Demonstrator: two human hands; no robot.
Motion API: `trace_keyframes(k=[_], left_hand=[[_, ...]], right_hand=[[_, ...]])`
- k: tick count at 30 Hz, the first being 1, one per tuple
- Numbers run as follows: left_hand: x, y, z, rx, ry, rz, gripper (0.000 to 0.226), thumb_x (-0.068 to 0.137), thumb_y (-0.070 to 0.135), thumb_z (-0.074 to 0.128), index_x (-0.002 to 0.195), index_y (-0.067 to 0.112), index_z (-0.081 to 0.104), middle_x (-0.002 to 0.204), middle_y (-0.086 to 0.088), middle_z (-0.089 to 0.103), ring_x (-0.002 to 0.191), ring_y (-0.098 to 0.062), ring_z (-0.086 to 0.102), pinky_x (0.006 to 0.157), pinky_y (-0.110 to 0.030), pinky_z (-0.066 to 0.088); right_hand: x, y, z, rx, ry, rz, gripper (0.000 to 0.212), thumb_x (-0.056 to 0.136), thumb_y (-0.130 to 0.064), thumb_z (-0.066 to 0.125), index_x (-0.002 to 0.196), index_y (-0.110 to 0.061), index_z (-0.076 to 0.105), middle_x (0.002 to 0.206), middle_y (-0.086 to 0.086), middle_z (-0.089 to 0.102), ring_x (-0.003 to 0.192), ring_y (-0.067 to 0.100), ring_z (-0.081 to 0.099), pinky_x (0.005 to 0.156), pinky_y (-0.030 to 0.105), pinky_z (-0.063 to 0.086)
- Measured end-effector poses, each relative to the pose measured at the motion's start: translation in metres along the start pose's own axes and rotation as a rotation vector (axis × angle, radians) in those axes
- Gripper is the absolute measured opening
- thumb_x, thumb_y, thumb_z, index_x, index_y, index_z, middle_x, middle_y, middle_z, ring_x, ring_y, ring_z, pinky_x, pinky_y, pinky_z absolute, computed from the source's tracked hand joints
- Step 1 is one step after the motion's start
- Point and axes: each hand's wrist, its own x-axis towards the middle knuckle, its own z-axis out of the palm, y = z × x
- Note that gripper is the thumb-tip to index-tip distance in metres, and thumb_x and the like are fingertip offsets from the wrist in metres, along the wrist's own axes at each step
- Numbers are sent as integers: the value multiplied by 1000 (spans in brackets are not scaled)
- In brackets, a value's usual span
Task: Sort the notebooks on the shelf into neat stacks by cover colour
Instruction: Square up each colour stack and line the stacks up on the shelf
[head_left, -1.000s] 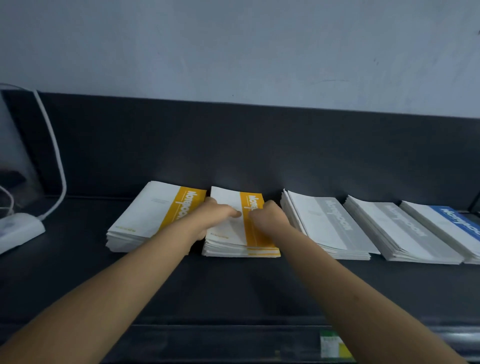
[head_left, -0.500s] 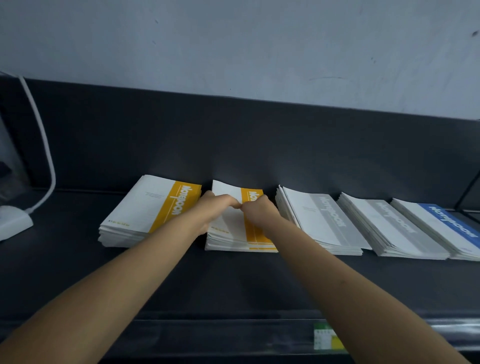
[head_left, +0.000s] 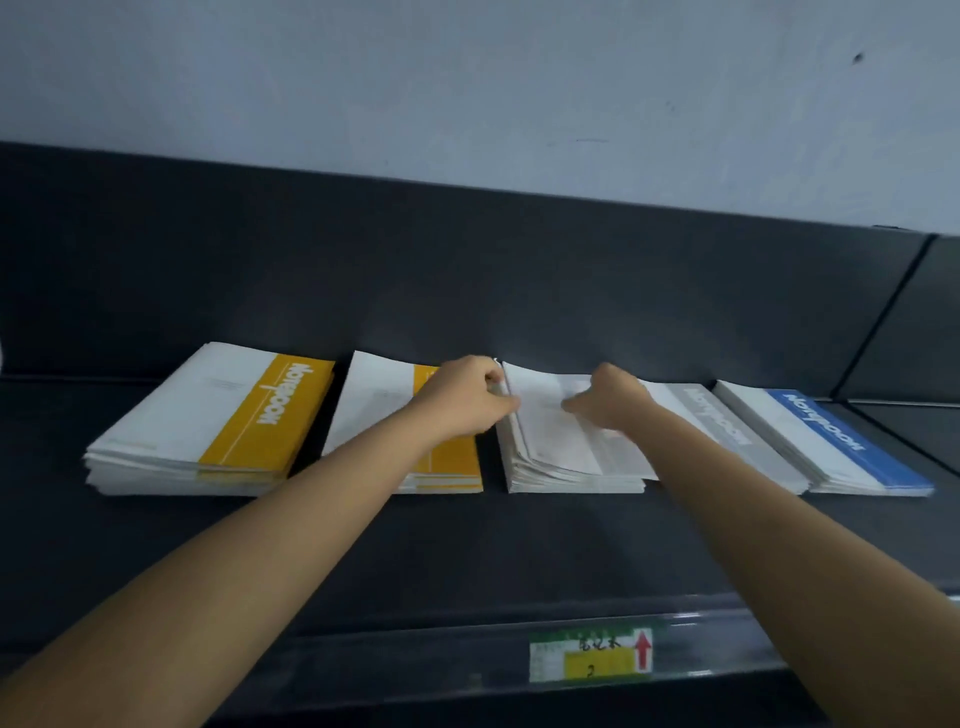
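Left hand (head_left: 470, 397) pinching, right hand (head_left: 610, 400) flat on fanned grey paper stack (head_left: 561, 452).

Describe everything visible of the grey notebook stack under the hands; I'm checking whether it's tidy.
The grey notebook stack lies flat on the dark shelf, third from the left. The covers look like white paper; the grey band is mostly hidden. Its layers are fanned and uneven at the left edge. The left hand touches its back left corner and the right hand rests on top. A second grey stack adjoins its right side.
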Motion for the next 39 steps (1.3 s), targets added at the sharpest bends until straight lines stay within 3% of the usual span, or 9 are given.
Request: trace_keyframes(k=[3, 7, 11, 15, 24, 28, 32, 37, 39], left_hand=[[12, 13, 22, 203, -107, -37, 25, 93, 32, 58, 99, 8, 60, 96, -12, 58, 80, -22, 50, 59, -30, 35], [18, 23, 29, 267, -132, -122, 19, 94, 10, 47, 84, -6, 51, 105, -25, 52, 66, -24, 45, 50, -26, 24], [20, 20, 32, 257, -88, -178, 23, 89, 5, 48, 67, 8, 41, 65, -8, 31, 55, -16, 28, 51, -28, 18], [26, 20, 36, 200, -49, -195, 27, 85, 6, 54, 71, 16, 33, 71, -1, 23, 62, -17, 27, 57, -32, 21], [34, 16, 37, 50, -10, -192, 41, 93, 30, 54, 61, 15, 35, 62, -2, 31, 63, -18, 33, 61, -30, 25], [37, 23, 33, -2, 54, -259, 49, 96, 46, 46, 60, 13, 44, 78, -3, 49, 104, -28, 44, 85, -36, 35], [43, 19, 22, -236, 27, -293, 59, 81, 66, 48, 108, 18, 69, 133, 0, 55, 131, -25, 40, 106, -42, 35], [43, 29, 14, -489, 3, -264, 31, 88, 35, 67, 105, 9, 70, 96, -3, 73, 91, -18, 66, 73, -26, 46], [41, 30, 9, -722, -54, -278, 32, 86, 18, 70, 113, 1, 67, 95, -7, 74, 87, -19, 69, 74, -29, 52]], right_hand=[[7, 25, 6, 4, -66, 19, 76, 84, -45, 65, 139, -1, 36, 135, 9, 50, 121, 27, 51, 92, 31, 44], [18, 41, 2, 69, -51, -24, 86, 77, -49, 72, 137, -1, 32, 131, 7, 51, 120, 25, 50, 82, 28, 40], [28, 48, -8, 162, -37, -33, 71, 71, -36, 82, 121, -2, 44, 107, 7, 57, 100, 25, 56, 72, 29, 39], [39, 58, -11, 321, -48, -55, 42, 73, -23, 81, 99, -5, 54, 93, 5, 58, 82, 22, 54, 68, 29, 42], [46, 71, -27, 910, -261, 137, 47, 73, -14, 82, 111, 3, 60, 99, 17, 69, 72, 28, 67, 60, 35, 55], [46, 72, -29, 1047, -302, 128, 42, 76, -13, 80, 110, 3, 61, 91, 14, 70, 71, 26, 67, 62, 36, 55], [45, 71, -28, 1181, -322, 111, 35, 81, -15, 75, 109, 0, 62, 88, 11, 69, 69, 24, 67, 58, 33, 55], [47, 74, -29, 1337, -338, 88, 29, 83, -18, 71, 106, -2, 64, 84, 7, 72, 60, 19, 70, 49, 26, 54], [44, 74, -30, 1302, -315, 74, 21, 83, -17, 72, 98, -4, 66, 82, 6, 72, 59, 19, 70, 49, 26, 55]])
